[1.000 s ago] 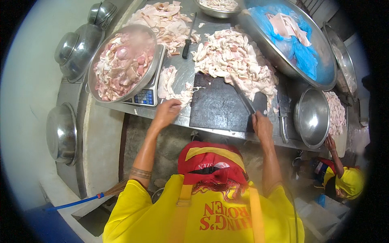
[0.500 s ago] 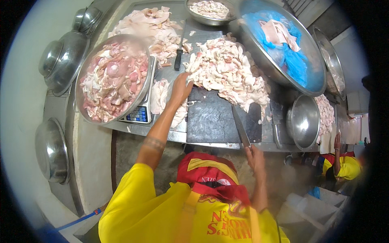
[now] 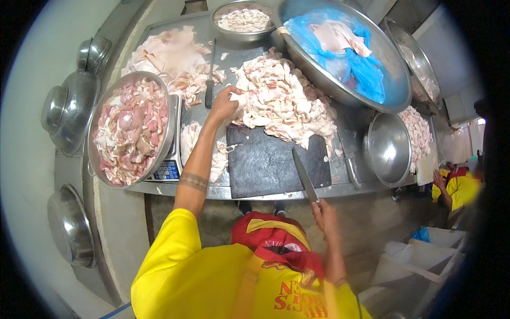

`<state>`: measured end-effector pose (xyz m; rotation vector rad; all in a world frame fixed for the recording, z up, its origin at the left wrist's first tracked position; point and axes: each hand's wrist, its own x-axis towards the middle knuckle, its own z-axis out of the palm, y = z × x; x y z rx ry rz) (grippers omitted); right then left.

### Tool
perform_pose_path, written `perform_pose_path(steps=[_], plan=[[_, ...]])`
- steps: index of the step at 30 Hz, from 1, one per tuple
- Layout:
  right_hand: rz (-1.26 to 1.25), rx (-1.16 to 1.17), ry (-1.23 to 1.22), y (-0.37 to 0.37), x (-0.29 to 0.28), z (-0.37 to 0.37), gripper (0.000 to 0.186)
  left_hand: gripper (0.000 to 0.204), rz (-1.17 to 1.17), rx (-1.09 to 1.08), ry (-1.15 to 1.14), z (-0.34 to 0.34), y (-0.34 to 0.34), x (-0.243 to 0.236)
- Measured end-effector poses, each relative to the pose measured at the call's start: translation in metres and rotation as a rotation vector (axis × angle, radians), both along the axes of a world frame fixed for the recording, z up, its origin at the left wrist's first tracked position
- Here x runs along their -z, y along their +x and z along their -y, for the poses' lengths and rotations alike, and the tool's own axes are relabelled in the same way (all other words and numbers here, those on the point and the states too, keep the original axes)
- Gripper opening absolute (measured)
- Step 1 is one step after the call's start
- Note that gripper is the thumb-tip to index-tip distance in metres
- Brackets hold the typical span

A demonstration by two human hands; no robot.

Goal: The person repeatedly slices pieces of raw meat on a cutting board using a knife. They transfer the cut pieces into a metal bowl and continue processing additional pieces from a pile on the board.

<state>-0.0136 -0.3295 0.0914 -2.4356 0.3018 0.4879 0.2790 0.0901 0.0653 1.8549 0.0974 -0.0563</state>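
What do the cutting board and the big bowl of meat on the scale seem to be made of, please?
The cutting board looks like dark, matte plastic or rubber, scuffed pale with cut marks. The bowl looks like polished steel, silvery with a shiny rim.

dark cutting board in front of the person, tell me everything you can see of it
The cutting board is a dark, nearly black rectangular slab lying flat on the steel table, near its front edge. Its surface looks scuffed with pale cut marks and a few small scraps. The big heap of pale raw meat spills over its far edge. The knife in the right hand has its blade over the board's right part. More meat lies just off its left side.
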Motion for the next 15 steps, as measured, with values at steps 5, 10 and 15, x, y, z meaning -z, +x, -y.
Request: perform_pose_path(steps=[5, 10, 15], plan=[[0.063, -0.100, -0.034, 0.013, -0.006, 0.002, 0.035, 0.067, -0.022, 0.190, -0.675, 0.024, -0.060, -0.083], [0.091, -0.148, 0.008, 0.034, -0.004, 0.011, 0.036, 0.069, 0.022, 0.282, -0.907, 0.054, -0.101, -0.095], [0.130, -0.075, 0.044, 0.043, 0.012, 0.034, 0.038, 0.048, -0.396, 0.316, 0.113, 0.035, -0.148, -0.026]])
